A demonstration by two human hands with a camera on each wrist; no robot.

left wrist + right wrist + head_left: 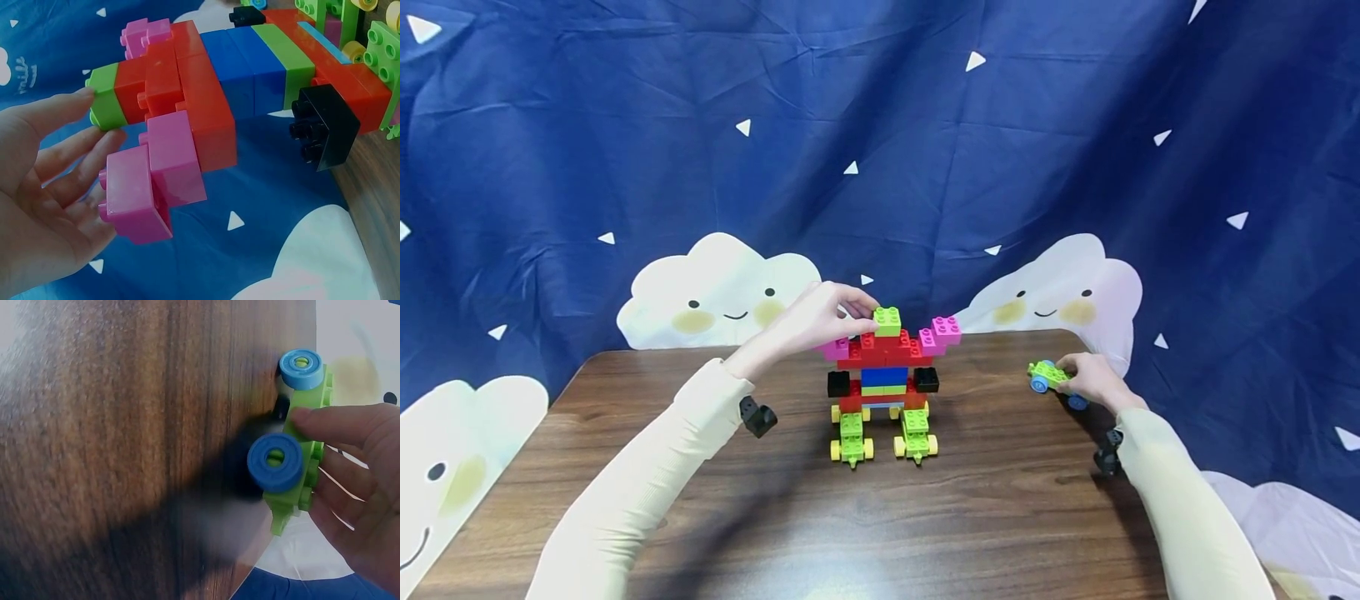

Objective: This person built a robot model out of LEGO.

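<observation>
My left hand (820, 317) pinches the lime-green brick (887, 321) at the top of a figure built from toy bricks, thumb on one side and fingertips on the other. Below that brick come red bricks (209, 106), pink stepped bricks (128, 187) at both sides, blue bricks (240, 75) and black bricks (328, 125). The figure stands upright on green wheeled bases (852, 433) with yellow wheels. Over at the right, my right hand (1093, 379) grips a green toy car base (306, 397) with blue wheels between thumb and fingers, close over the tabletop.
The brown wooden table (760, 533) ends just behind the figure and right of the car base. A dark blue cloth (880, 125) with white triangles and smiling clouds hangs behind and at both sides.
</observation>
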